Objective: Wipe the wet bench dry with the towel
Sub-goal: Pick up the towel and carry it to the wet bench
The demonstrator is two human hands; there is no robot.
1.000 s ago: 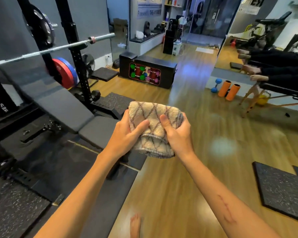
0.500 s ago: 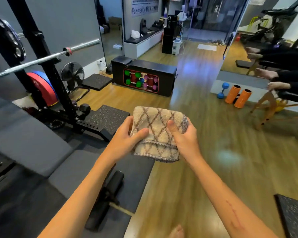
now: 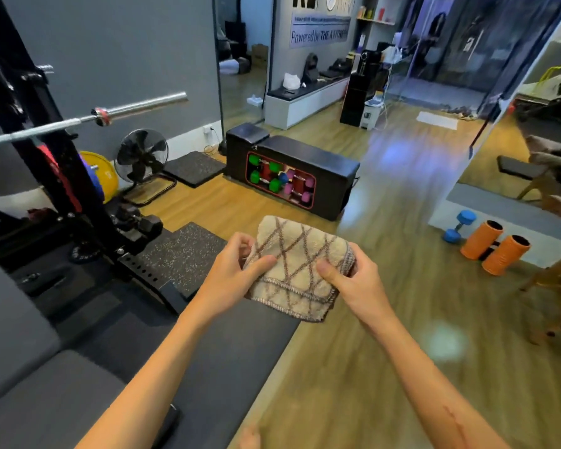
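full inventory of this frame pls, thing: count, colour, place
towel: 1, beige with brown lattice, folded, held in mid-air, centre
bench: 1, dark grey pads, lower left
barbell: 1, steel, on the black rack, left
weight plates: yellow and blue seen, behind the rack
fan: 1, black, floor by the wall
storage box: 1, black, holds green, red, pink dumbbells
dumbbell: 1, blue, floor right
foam rollers: 2, orange, floor right
left hand: grip on towel's left edge
right hand: grip on towel's right edge
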